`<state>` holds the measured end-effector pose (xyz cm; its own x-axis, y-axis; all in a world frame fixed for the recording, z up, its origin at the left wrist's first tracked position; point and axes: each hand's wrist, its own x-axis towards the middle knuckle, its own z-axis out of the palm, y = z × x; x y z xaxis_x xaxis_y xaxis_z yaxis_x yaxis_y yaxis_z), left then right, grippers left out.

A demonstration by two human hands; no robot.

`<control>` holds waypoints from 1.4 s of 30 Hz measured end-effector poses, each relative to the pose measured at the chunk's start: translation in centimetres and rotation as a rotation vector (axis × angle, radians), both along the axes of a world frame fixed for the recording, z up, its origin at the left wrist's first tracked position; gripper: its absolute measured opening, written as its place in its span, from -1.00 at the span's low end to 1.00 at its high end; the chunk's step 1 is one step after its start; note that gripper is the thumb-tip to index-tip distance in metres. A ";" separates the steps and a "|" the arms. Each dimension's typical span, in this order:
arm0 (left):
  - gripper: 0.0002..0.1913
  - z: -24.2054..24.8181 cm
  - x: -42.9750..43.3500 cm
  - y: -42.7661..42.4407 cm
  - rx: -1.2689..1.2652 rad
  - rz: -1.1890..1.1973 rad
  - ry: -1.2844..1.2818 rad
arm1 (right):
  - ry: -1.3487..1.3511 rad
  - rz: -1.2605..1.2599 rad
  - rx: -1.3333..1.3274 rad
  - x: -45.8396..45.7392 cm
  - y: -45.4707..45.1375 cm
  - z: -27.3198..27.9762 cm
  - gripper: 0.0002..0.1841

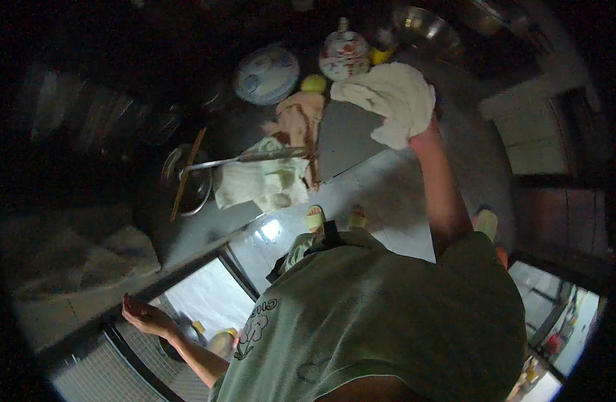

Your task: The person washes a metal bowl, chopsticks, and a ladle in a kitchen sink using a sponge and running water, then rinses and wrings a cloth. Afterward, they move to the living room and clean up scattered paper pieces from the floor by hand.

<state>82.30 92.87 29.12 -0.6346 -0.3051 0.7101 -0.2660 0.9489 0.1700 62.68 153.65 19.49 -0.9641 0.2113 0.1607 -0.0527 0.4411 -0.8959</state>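
My right hand (423, 137) grips a bunched off-white cloth (403, 100) over a grey surface (350, 135). The cloth covers most of my fingers. My left hand (146, 315) is out at the lower left, fingers loosely apart, holding nothing. Left of the white cloth lies a crumpled peach cloth (300, 115). A pale green cloth (263, 183) is nearer to me, with a long metal-looking utensil (222, 163) lying across it. That utensil reaches a round clear or shiny vessel (197, 198), where a thin wooden stick (187, 173) also rests.
Beyond the cloths stand a patterned plate or bowl (267, 75), a floral lidded pot (344, 54), a yellow-green round object (313, 83) and a steel bowl (428, 30). Slippered feet (315, 218) show on the tiled floor. A dark frame edge (187, 274) runs at left. Much is dark.
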 end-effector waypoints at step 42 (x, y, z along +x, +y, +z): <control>-0.54 -10.2 40.3 107.0 -0.409 -2.179 -2.852 | 0.173 -1.634 -0.572 80.7 30.2 0.9 -0.76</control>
